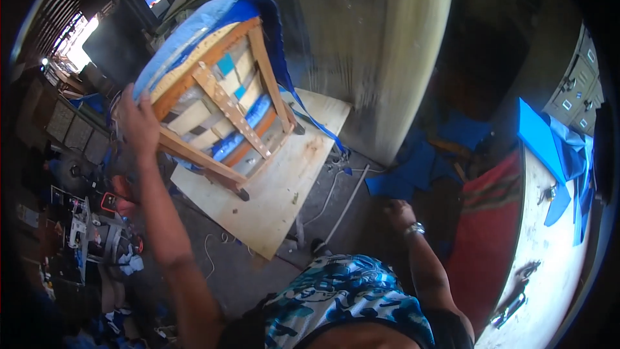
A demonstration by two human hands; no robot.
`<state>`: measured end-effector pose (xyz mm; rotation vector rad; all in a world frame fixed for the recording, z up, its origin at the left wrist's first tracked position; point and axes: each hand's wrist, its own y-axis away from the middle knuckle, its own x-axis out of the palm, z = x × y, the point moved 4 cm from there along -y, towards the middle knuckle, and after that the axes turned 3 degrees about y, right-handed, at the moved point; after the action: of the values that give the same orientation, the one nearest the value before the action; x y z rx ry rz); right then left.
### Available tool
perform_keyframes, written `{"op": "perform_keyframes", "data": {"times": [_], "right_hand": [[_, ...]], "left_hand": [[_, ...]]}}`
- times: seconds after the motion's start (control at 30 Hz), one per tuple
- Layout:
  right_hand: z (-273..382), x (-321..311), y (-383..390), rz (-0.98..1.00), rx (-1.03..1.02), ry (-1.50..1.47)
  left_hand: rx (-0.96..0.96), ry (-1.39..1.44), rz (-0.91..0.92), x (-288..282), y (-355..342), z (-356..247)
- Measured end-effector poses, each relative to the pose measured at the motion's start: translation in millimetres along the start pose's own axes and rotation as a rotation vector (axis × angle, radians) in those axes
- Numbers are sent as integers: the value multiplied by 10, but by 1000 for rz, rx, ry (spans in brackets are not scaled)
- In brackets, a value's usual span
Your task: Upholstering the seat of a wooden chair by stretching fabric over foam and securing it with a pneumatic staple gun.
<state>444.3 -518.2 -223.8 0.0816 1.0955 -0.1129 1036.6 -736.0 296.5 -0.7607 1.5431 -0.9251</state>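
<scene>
"What do our hands hold?"

"Our left hand grips the edge of a wooden chair frame; our right hand, a shiny watch at its wrist, hangs free, fingers loosely curled."

"What materials do we see?"

"Brown wooden rails, a bar with pale dots crossing flat, pale straps, and smooth blue fabric over the rounded, padded outer side."

"Where do we have it?"

"On a stained plywood counter, short dark feet touching the top. Around us we see a grey floor, blue scraps, a large pale panel behind and, to our right, a red cloth beside a white surface."

"Which way does it point?"

"Its strapped, open side faces us; its long axis seems to slant from the feet at lower right to the blue-covered end at upper left."
</scene>
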Motion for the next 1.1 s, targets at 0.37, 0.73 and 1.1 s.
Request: {"op": "perform_keyframes", "data": {"times": [0.37,0.73,1.1], "right_hand": [[2946,-951,-2794,-51,-464,-499],[3995,-1489,-4547,154,-680,-1077],[3919,-1823,-4172,-405,-397,-449]], "left_hand": [[88,-29,-365,153,30,-291],[-43,-135,-549,254,-22,-556],[166,37,-591,130,-264,-1021]]}}
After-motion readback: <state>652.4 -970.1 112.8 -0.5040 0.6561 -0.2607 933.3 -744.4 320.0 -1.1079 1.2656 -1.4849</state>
